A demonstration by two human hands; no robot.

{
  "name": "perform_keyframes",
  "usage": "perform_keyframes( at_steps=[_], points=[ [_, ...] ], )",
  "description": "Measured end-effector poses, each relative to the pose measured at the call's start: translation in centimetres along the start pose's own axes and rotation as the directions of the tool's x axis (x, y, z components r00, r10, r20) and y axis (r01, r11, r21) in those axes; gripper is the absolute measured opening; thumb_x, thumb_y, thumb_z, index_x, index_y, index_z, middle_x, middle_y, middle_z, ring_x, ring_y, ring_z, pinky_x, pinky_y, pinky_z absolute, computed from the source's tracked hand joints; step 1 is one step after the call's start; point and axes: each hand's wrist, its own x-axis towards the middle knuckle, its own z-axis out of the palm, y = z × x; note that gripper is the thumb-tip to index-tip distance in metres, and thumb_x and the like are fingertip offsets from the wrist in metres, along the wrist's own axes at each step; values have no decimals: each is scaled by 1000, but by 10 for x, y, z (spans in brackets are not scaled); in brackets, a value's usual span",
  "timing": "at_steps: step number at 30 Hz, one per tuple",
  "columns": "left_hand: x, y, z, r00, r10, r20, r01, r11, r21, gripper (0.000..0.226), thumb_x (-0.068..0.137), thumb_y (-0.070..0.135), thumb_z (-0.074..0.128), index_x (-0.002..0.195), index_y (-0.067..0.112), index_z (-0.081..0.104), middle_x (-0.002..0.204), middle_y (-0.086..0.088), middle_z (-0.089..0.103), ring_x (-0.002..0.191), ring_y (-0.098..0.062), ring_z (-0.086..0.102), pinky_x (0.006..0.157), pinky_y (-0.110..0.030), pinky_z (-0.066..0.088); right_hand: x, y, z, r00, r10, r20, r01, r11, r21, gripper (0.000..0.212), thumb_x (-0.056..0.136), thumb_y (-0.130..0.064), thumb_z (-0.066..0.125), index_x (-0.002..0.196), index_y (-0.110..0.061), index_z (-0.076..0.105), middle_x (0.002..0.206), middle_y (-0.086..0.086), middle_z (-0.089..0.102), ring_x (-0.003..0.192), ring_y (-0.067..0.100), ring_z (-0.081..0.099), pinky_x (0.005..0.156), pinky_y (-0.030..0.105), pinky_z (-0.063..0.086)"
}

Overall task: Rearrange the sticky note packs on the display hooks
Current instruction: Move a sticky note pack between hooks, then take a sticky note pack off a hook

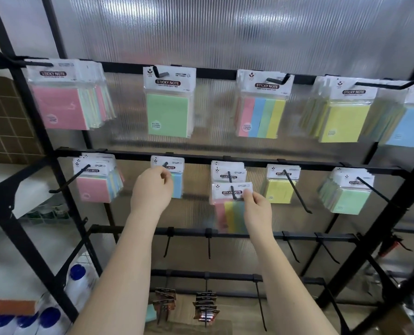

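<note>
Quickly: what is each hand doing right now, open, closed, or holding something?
Left hand: pinches the blue-striped pack on its hook.
Right hand: pinches the multicolour pack by its header card.

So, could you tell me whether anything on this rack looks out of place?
Yes: the striped pack pinched by the right hand sits at the hook's tip, lower than and ahead of the packs behind it.

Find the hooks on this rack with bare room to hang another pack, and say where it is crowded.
The third rail down carries only bare hooks. On the second rail, the long hook over the yellow pack is mostly bare. The top rail is crowded, especially the pink stack at its left end.
</note>
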Motion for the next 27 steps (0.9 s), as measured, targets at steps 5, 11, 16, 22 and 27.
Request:
perform_keyframes(
  at_steps=[5, 11, 16, 22, 27],
  points=[
    [-8, 21, 8, 991, 58, -120, -61, 998, -22, 20, 93, 15, 45, 100, 12, 63, 98, -1, 60, 90, -21, 54, 67, -34, 44, -17, -11, -26, 997, -61, 42, 66, 990, -123, 39, 96, -28, 43, 63, -8, 42, 60, 4, 35, 53, 13, 27, 48, 24, 20],
    [-5, 36, 20, 986, 119, -115, -129, 989, -79, 20, 92, 16, 47, 102, 14, 64, 102, 0, 63, 87, -16, 51, 68, -30, 39, -22, -35, -51, 993, -28, 111, 44, 989, -144, 44, 96, -32, 46, 91, 9, 61, 70, 3, 52, 56, 11, 36, 50, 24, 26],
    [10, 40, 49, 992, 37, 122, -15, 984, -177, 25, 93, 18, 48, 113, 16, 63, 110, 3, 64, 88, -10, 52, 62, -15, 35, -23, -54, -73, 999, 7, 40, -8, 1000, 29, 35, 93, -30, 52, 84, 1, 65, 66, -2, 58, 63, 10, 44, 62, 28, 32],
    [16, 41, 95, 924, -27, 382, 142, 951, -274, 38, 96, 21, 49, 131, 7, 51, 130, -10, 57, 118, -24, 52, 91, -26, 38, -25, -69, -96, 998, -10, -61, 22, 980, 199, 37, 89, -26, 58, 75, 7, 53, 61, 16, 42, 62, 13, 38, 62, 27, 30],
    [10, 38, 116, 940, -33, 341, 152, 931, -330, 36, 94, 20, 52, 127, 5, 52, 121, -13, 62, 102, -23, 57, 73, -20, 39, -23, -70, -105, 995, 29, -95, -3, 964, 265, 35, 87, -26, 60, 52, -22, 59, 60, -2, 53, 66, 15, 41, 60, 26, 31]
  ],
)
